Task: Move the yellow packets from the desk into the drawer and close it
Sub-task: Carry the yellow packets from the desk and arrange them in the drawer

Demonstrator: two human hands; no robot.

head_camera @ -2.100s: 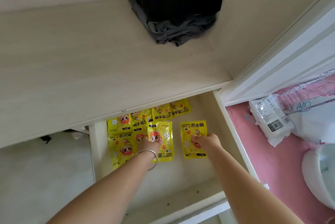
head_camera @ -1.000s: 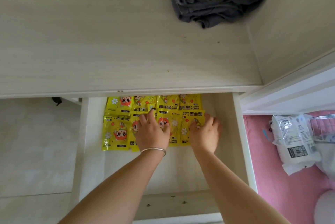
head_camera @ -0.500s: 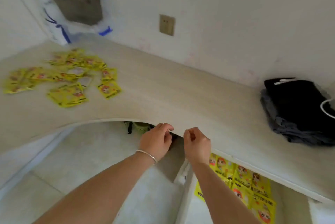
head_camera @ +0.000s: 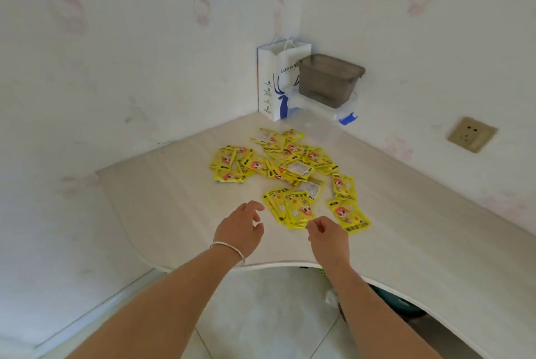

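Several yellow packets lie scattered on the pale wooden corner desk. The nearest small stack of yellow packets sits just beyond both hands. My left hand, a silver bangle on its wrist, hovers over the desk left of that stack with loosely spread fingers, holding nothing. My right hand is just below the stack's near edge with its fingers loosely curled, also holding nothing. The drawer is out of view.
A white paper bag stands in the back corner beside a grey plastic bin stacked on a clear box with a blue clip. A wall socket is on the right wall. Tiled floor shows under the desk's curved front edge.
Both hands left the packets in the drawer and came up over the desk. The view swung left from the drawer to the corner pile.
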